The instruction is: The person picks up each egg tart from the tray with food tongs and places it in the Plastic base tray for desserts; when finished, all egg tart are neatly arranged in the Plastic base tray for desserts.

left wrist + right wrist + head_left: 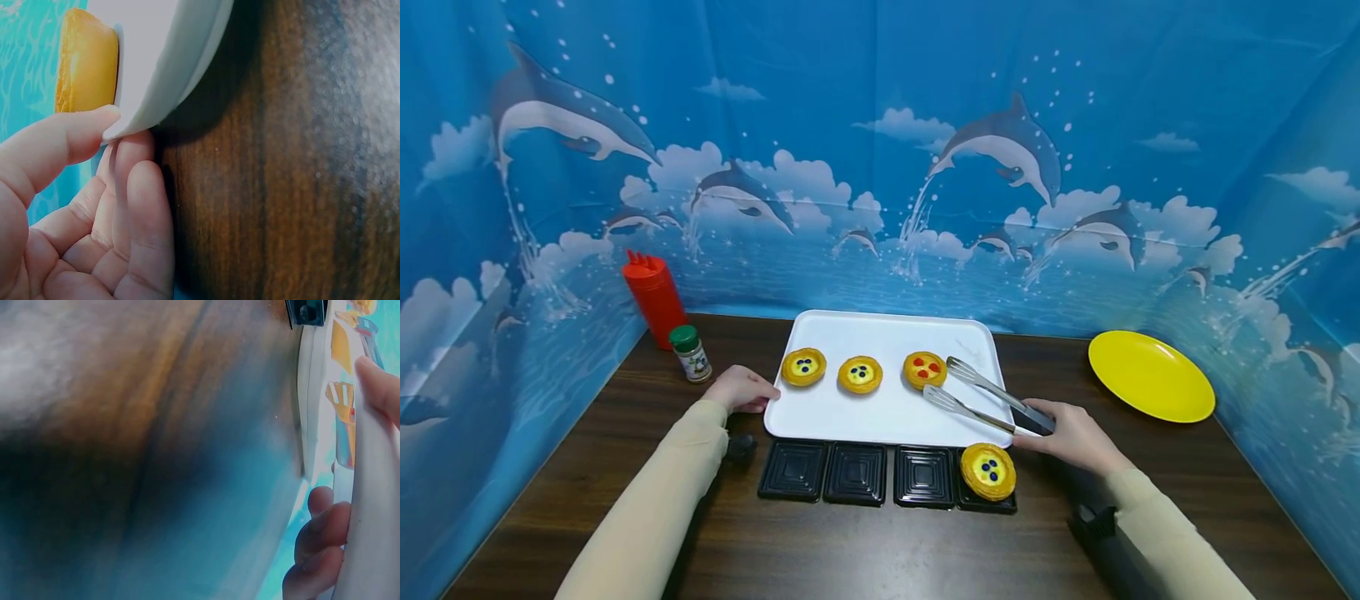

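My left hand (743,389) pinches the left edge of a white tray (880,417), thumb on the rim and fingers beneath it in the left wrist view. My right hand (1075,435) grips metal tongs (991,387) by their handles. The slotted tong tips are spread over the tray, on either side of an egg tart with red pieces (924,370); whether they touch it I cannot tell. Two tarts with dark blue berries, the leftmost tart (803,367) and the middle tart (860,375), lie farther left on the tray.
Black square trays (855,473) stand in front of the white tray; a blueberry tart (988,472) sits in the rightmost one. A red squeeze bottle (655,298) and a green-capped jar (691,353) stand at left. A yellow plate (1152,376) lies at right, near the dolphin-print curtain (880,167).
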Demonstrator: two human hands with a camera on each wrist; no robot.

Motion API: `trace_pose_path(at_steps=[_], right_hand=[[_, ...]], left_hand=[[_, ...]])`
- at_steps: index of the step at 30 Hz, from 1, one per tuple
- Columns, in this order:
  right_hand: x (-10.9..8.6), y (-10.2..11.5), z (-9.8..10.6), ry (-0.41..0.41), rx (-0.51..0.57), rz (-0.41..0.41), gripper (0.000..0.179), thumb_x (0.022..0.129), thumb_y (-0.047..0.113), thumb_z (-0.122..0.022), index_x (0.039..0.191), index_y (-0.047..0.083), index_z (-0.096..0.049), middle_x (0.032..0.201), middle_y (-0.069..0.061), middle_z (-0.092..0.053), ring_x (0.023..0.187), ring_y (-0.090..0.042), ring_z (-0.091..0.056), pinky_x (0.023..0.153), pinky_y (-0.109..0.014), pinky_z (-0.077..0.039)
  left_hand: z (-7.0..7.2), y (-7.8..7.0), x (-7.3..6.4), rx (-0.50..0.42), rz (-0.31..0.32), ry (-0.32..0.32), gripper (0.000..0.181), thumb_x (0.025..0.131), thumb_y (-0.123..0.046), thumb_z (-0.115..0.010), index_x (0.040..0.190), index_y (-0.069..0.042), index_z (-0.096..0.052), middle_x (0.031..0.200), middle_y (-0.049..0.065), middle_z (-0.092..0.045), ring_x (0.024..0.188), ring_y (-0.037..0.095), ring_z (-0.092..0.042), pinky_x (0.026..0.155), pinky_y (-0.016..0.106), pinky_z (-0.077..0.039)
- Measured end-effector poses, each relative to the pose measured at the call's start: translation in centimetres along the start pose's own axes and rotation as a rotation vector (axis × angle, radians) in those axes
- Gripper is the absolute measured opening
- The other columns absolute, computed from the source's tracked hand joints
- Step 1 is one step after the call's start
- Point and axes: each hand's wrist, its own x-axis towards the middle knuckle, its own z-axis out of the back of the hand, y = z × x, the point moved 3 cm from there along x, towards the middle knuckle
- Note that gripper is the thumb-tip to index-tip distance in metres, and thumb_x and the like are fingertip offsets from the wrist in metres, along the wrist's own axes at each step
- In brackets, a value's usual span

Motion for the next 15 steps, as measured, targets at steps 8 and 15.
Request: trace_pose_path(at_steps=[8,15], right_hand=[[0.7,0.3,-0.1,0.014,-0.001,0.003,0.080,0.074,0.059,-0.071,0.133,0.008,-0.054,0.121,-0.014,-0.061,0.091,-0.022,-0.052,0.079,-0.041,-0.051],[1.6,0.9,-0.2,0.015,-0.012,0.029,0.079,0.074,0.057,-0.072,0.132,0.007,-0.054,0.121,-0.015,-0.061,0.090,-0.023,-0.053,0.079,-0.043,-0.051]], left_hand=[[-0.2,-0.1,0.0,0.014,-0.002,-0.016,0.035,0.087,-0.018,-0.069,0.110,0.008,-0.064,0.083,0.009,-0.065,0.061,0.011,-0.059,0.062,0.019,-0.053],[0.0,0.0,-0.1,0.019,0.001,-0.015,0.035,0.086,-0.017,-0.069,0.109,0.009,-0.064,0.082,0.009,-0.066,0.060,0.011,-0.059,0.062,0.019,-0.053]])
